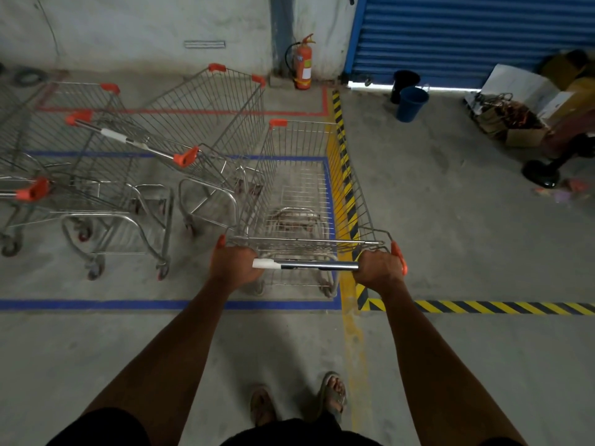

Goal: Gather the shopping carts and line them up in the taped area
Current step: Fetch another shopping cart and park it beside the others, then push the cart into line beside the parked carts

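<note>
at the far left edge of the frame a shopping cart (19, 175) is cut off, only its wire basket and one orange handle end showing. just right of it stands a second cart (106, 175), its handle bar running diagonally with orange caps at both ends, and behind that a third cart (206, 114) sits angled toward the upper middle, its basket crossing the red tape line (225, 112) on the floor. a blue tape rectangle (128, 304) frames the lower part of this group, its near edge running across the middle of the frame. at centre, the left hand (233, 263) is closed around the left end of the handle bar (306, 264) of the pushed cart (299, 194), and the right hand (378, 267) is wrapped around the right end beside the orange cap. this cart stands inside the right end of the blue rectangle, its right side over the yellow and black hazard stripe (346, 188). two sandalled feet show at the bottom middle. in the upper middle a red fire extinguisher (303, 64) stands at the wall. further right a blue bucket (411, 103) sits before a blue roller shutter (467, 37), and cardboard boxes (528, 123) fill the upper right.
</note>
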`<state>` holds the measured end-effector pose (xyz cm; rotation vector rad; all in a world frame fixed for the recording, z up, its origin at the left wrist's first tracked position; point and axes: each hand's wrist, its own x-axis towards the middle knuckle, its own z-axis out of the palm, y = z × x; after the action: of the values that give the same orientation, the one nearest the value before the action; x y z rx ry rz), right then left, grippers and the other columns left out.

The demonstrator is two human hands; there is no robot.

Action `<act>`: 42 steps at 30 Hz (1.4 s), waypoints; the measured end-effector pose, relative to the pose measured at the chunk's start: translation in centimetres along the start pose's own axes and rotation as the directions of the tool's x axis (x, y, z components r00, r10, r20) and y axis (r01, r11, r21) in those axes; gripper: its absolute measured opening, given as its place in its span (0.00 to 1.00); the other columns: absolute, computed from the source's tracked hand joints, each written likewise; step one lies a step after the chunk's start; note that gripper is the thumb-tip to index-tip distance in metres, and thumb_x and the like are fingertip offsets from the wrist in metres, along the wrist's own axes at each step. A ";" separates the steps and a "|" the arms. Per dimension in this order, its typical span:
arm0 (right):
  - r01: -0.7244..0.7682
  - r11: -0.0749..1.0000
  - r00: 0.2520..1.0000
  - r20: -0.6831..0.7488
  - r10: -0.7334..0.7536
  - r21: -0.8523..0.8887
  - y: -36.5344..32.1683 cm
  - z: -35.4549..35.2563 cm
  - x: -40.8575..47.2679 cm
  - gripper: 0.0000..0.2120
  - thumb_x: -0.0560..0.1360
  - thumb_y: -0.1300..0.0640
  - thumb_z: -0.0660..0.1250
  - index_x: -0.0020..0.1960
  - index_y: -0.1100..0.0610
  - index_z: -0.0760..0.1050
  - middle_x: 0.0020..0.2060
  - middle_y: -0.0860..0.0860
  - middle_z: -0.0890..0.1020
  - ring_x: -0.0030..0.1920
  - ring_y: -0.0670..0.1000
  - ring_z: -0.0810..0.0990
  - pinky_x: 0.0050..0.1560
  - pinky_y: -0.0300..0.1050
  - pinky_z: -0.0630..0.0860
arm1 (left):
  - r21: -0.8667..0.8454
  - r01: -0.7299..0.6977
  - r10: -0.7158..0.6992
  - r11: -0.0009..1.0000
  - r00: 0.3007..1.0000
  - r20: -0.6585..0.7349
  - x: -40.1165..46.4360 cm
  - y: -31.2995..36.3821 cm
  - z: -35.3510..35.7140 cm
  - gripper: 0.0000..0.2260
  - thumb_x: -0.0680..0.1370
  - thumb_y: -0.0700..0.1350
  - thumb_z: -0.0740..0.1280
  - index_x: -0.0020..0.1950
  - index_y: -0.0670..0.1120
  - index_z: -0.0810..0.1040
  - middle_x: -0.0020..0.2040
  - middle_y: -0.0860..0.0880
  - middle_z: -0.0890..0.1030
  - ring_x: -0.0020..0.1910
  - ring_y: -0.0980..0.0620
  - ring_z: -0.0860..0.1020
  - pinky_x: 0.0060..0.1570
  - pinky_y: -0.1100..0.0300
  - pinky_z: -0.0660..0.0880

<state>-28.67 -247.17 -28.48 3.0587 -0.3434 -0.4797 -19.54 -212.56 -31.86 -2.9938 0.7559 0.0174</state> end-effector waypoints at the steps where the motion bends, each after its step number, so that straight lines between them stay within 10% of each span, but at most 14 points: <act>1: -0.002 1.000 1.000 0.004 0.002 -0.004 0.0 -0.1 0.0 0.15 0.73 0.44 0.62 0.50 0.52 0.80 0.46 0.52 0.86 0.50 0.56 0.86 0.64 0.56 0.75 | -0.007 0.002 -0.002 1.000 1.000 0.001 0.0 0.1 -0.1 0.25 0.70 0.68 0.56 0.43 0.52 0.84 0.36 0.53 0.83 0.40 0.51 0.83 0.74 0.42 0.55; 8: 0.035 0.998 0.999 0.035 -0.033 -0.060 0.0 -0.4 0.3 0.19 0.75 0.39 0.61 0.53 0.51 0.81 0.51 0.50 0.86 0.53 0.54 0.85 0.69 0.58 0.70 | 0.001 -0.020 0.020 1.000 0.999 0.049 0.0 -0.3 -0.8 0.20 0.71 0.67 0.61 0.48 0.55 0.83 0.42 0.54 0.84 0.47 0.52 0.82 0.74 0.42 0.54; 12: 0.068 0.995 0.995 0.082 -0.062 -0.072 0.6 -0.5 0.3 0.35 0.69 0.20 0.54 0.54 0.46 0.80 0.52 0.44 0.85 0.58 0.50 0.83 0.74 0.64 0.55 | -0.120 -0.052 0.051 0.991 0.999 -0.011 -0.7 -0.7 -0.6 0.22 0.68 0.65 0.59 0.52 0.54 0.81 0.42 0.54 0.84 0.46 0.51 0.83 0.73 0.40 0.56; 16: 0.155 0.987 0.987 -0.048 -0.153 0.041 -1.8 -2.7 -0.4 0.38 0.62 0.11 0.49 0.43 0.41 0.78 0.44 0.42 0.84 0.51 0.47 0.83 0.59 0.53 0.72 | -0.347 -0.144 0.108 0.927 0.987 -0.119 -1.3 -2.2 -2.0 0.19 0.68 0.66 0.66 0.50 0.55 0.74 0.46 0.58 0.80 0.50 0.53 0.80 0.63 0.50 0.65; 25: 0.358 0.910 0.908 -0.306 -0.287 0.209 -17.2 -5.9 4.3 0.26 0.72 0.23 0.57 0.44 0.44 0.76 0.39 0.42 0.82 0.45 0.47 0.82 0.49 0.47 0.77 | -0.577 -0.147 -0.074 0.803 0.937 -0.343 -2.2 -10.3 -4.2 0.09 0.77 0.52 0.70 0.54 0.51 0.76 0.47 0.55 0.80 0.45 0.52 0.80 0.46 0.51 0.77; 42: 0.577 0.732 0.813 -0.333 -0.477 0.362 -43.5 -11.7 23.7 0.11 0.75 0.46 0.62 0.54 0.48 0.74 0.50 0.50 0.81 0.50 0.54 0.81 0.50 0.49 0.79 | -0.489 0.054 -0.194 0.871 0.951 -0.241 6.0 -35.0 -4.1 0.08 0.76 0.43 0.68 0.55 0.48 0.76 0.51 0.48 0.79 0.49 0.45 0.79 0.47 0.52 0.76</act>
<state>6.10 -210.04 -27.08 3.5955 0.5412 -0.0509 2.35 -184.91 -26.19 -3.5709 0.6521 -0.2793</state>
